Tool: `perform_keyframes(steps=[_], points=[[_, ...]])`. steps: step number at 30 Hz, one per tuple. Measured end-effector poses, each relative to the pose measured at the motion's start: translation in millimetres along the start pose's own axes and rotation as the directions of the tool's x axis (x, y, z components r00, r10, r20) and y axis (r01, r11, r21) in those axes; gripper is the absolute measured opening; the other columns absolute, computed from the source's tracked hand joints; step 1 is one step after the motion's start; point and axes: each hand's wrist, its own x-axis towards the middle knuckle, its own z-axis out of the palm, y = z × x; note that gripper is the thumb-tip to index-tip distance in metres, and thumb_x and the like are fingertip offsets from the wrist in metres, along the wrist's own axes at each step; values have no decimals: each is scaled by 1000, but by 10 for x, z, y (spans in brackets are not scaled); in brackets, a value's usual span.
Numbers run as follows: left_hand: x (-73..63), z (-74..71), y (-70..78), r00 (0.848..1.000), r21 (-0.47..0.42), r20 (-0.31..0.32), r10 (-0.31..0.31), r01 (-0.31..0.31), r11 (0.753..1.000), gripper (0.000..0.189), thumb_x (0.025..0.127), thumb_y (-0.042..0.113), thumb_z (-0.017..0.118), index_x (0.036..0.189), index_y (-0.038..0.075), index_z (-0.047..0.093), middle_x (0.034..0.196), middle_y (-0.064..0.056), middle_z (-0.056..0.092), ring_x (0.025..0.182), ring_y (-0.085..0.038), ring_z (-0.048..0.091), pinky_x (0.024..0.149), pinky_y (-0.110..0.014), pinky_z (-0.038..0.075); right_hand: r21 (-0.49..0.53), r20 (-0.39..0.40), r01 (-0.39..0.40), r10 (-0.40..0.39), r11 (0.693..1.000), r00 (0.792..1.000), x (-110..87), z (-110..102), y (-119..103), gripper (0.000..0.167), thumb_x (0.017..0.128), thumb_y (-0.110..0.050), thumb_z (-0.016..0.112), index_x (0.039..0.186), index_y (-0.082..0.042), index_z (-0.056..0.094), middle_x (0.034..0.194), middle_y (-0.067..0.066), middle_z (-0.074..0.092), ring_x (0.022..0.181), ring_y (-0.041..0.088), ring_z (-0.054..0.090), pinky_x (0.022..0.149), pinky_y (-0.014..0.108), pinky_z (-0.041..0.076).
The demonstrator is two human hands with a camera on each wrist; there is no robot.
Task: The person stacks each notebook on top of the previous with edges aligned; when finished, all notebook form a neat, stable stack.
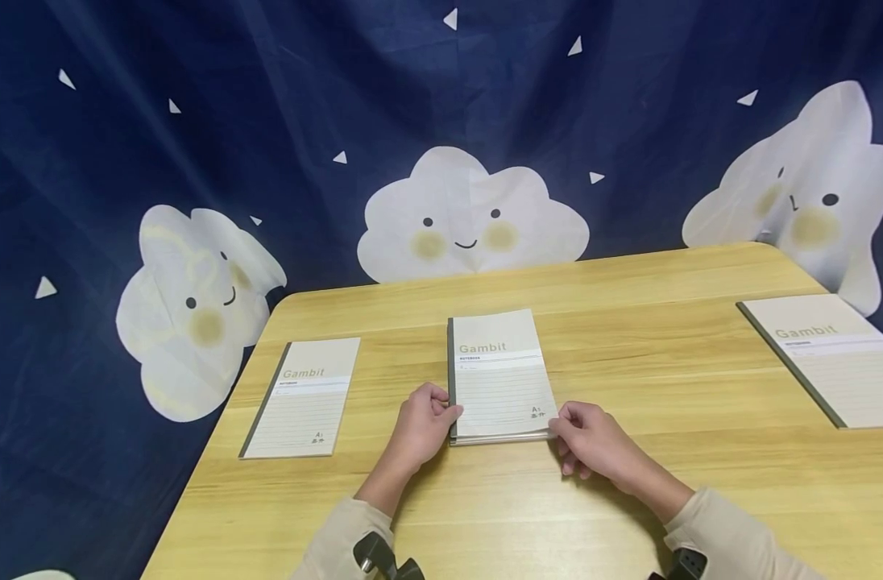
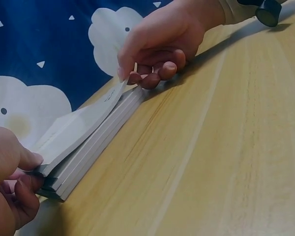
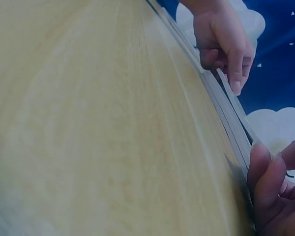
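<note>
In the middle of the table lies a small stack of notebooks, a beige "Gambit" notebook (image 1: 495, 387) with a dark spine on top. My left hand (image 1: 421, 425) pinches this top notebook at its near left corner, by the spine. At the near right corner my right hand (image 1: 594, 439) pinches it between thumb and fingers. The left wrist view shows the top notebook's near edge raised and slightly bent, with a narrow gap above the notebooks underneath (image 2: 96, 152). Those lower notebooks rest on the table.
Another Gambit notebook (image 1: 304, 403) lies flat to the left. A further notebook (image 1: 833, 354) lies at the right, partly cut off by the frame. The wooden table (image 1: 630, 322) ends at the back against a dark blue curtain (image 1: 304, 80) with cloud prints.
</note>
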Motion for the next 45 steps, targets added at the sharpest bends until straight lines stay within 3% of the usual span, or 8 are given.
perform_keyframes(steps=[18, 27, 31, 35, 40, 45], points=[[-21, -33, -19, 999, 18, 16, 33, -33, 999, 17, 86, 11, 67, 94, -1, 59, 69, -3, 51, 61, -14, 47, 53, -24, 42, -58, -8, -20, 20, 998, 1000, 3, 6, -9, 23, 92, -19, 52, 75, -4, 48, 65, 9, 56, 48, 21, 58, 40, 31, 48], [-24, -33, -42, 1000, 28, 17, 25, -25, 999, 18, 85, 10, 67, 96, -1, 59, 69, -4, 52, 61, -14, 47, 52, -24, 42, -124, -4, 3, -4, 992, 1000, -8, -24, -9, 30, 92, -24, 54, 70, -4, 49, 59, 6, 56, 43, 18, 56, 38, 30, 47], [-22, -61, -53, 999, 38, 21, 31, -32, 999, 19, 85, 12, 68, 96, -1, 60, 70, -4, 53, 61, -14, 48, 53, -25, 43, -103, -28, 19, -22, 995, 999, -24, -71, -80, 29, 92, -24, 56, 72, -3, 52, 60, 7, 57, 44, 19, 55, 38, 30, 46], [-6, -192, -60, 999, 19, 1, 36, -36, 999, 22, 84, 12, 68, 98, -3, 61, 73, -6, 56, 63, -14, 51, 55, -25, 46, -32, -37, 92, -93, 995, 995, -19, -124, -263, 26, 94, -22, 55, 82, 1, 57, 68, 11, 59, 53, 19, 58, 44, 32, 50], [26, -512, -91, 997, -14, -68, 32, -33, 999, 24, 84, 9, 67, 102, -6, 63, 80, -9, 58, 61, -13, 53, 53, -25, 47, 15, -67, 161, -160, 987, 985, -1, -160, -566, 27, 95, -22, 55, 95, 5, 59, 74, 12, 60, 59, 20, 60, 49, 34, 53], [54, -911, -185, 990, 74, -138, 27, -17, 997, 26, 85, 10, 65, 105, -6, 63, 85, -11, 60, 65, -14, 54, 58, -25, 46, 119, -35, 184, -182, 976, 983, 65, -76, -810, 28, 95, -18, 53, 107, 6, 58, 86, 18, 61, 66, 20, 63, 57, 36, 56]])
